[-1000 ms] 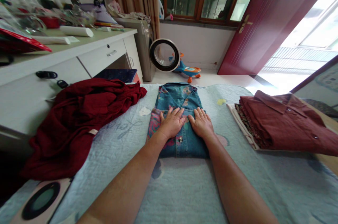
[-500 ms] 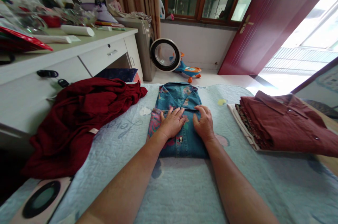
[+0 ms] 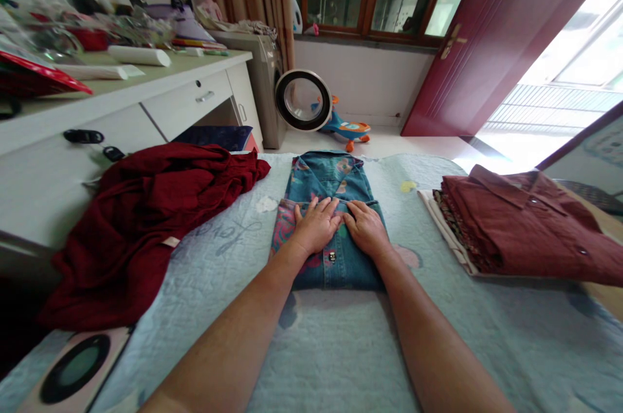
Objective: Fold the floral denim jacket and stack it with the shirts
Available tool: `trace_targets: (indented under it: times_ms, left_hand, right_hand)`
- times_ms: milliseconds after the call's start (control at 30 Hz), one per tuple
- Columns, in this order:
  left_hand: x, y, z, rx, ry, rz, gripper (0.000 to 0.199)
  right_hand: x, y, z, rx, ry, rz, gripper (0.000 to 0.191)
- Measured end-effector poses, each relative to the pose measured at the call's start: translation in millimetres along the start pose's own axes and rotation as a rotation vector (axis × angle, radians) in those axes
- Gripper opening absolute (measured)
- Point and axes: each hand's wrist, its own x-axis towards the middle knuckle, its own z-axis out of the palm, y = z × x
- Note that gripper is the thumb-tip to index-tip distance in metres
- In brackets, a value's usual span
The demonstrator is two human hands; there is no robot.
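Note:
A blue denim shirt with a floral pattern (image 3: 311, 276) lies folded on the quilted pale blue cover (image 3: 341, 348), its collar at the far end. My left hand (image 3: 317, 226) rests flat on the folded-up part, fingers stretched toward the fold's far edge. Beside it my right hand (image 3: 367, 228) also lies flat on the denim, fingers out, close to the left. Neither hand grips the cloth. To the left is a crumpled dark red garment (image 3: 141, 205). Over on the right sits a stack of folded clothes with a reddish-brown shirt (image 3: 525, 225) on top.
A white desk (image 3: 180, 98) with clutter runs along the left. Behind it stands a washing machine with its round door (image 3: 302, 100) swung out, near a blue and orange toy (image 3: 348, 129). A dark red door (image 3: 467, 43) stands ajar. A pinkish box (image 3: 73, 371) lies at the lower left.
My right hand has moved left, from the shirt's right edge onto its middle, and flattened out beside my left hand. My left hand has stayed in place.

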Motion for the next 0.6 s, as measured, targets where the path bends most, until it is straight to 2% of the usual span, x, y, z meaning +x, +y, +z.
trace_targets:
  times_ms: [300,600]
  left_hand:
    - [-0.6,0.1,-1.3,-0.002,-0.001,0.002,0.054]
    - [-0.6,-0.2,-0.4,-0.009,0.002,0.005,0.054]
  right_hand:
    - [0.6,-1.3,-1.5,-0.071,-0.133,0.115,0.053]
    - [0.4,-1.2,-4.1,-0.094,-0.179,0.173,0.055]
